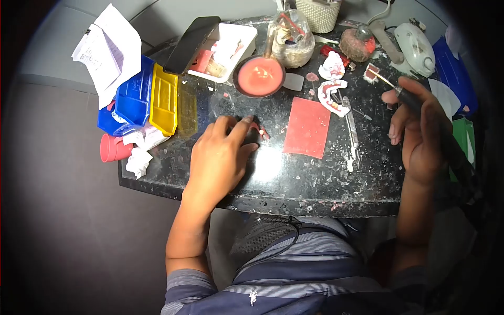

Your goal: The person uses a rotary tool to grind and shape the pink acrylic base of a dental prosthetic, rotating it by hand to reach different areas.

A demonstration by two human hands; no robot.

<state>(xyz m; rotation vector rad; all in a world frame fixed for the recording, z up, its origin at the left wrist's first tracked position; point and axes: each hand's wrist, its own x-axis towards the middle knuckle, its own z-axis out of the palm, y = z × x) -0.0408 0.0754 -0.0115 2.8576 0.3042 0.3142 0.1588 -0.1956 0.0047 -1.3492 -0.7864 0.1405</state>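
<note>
My left hand (pixel 218 157) rests on the black worktop, fingers bent, with thumb and index finger apart. Small red wax scraps (pixel 262 131) lie by its fingertips; I see nothing held. My right hand (pixel 422 123) is raised at the right, closed around a dark-handled tool (pixel 412 100) with a thin metal tip. That tip points at a small red and white piece (pixel 371 73). Between my hands lies a flat red wax sheet (pixel 307 127). Beside it are a dental model with red wax and teeth (pixel 332 98), a second white model (pixel 332 66) and a metal scalpel-like tool (pixel 350 126).
A pan of pink-red wax (pixel 260 76), a white box (pixel 247 39) and a plastic jar (pixel 294 50) stand at the back. Blue (pixel 134 100) and yellow (pixel 164 100) trays with papers sit left, near a red cup (pixel 114 148). A white device (pixel 415 47) stands back right.
</note>
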